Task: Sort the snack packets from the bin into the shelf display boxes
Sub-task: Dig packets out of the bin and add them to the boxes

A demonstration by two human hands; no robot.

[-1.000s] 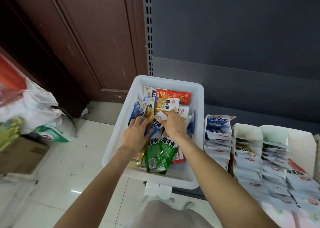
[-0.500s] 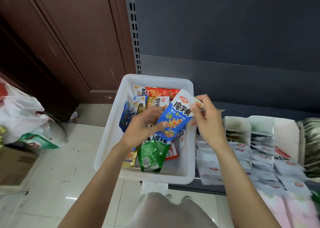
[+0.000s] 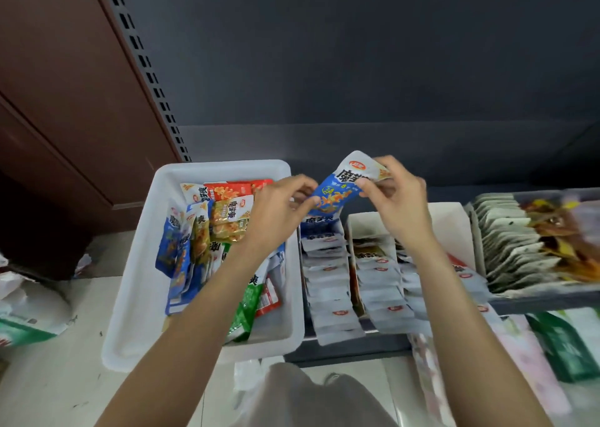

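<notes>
A blue snack packet (image 3: 337, 193) with a white top is held in the air between both hands, above the gap between the white bin (image 3: 136, 296) and the shelf display boxes (image 3: 324, 280). My left hand (image 3: 279, 209) pinches its lower left edge. My right hand (image 3: 396, 206) pinches its upper right part. The bin holds several blue, yellow, red and green packets (image 3: 227, 219). The nearest display box holds a row of blue-and-white packets, right under the held one.
More display boxes (image 3: 383, 284) with white packets stand to the right on the dark shelf, and a tray of brown-and-white packets (image 3: 526, 245) sits far right. Plastic bags (image 3: 29, 309) lie on the floor at left. A brown door is behind the bin.
Both hands left the bin's pile, lifted the blue packet out and carried it right, toward the display boxes. The view has swung to the right.
</notes>
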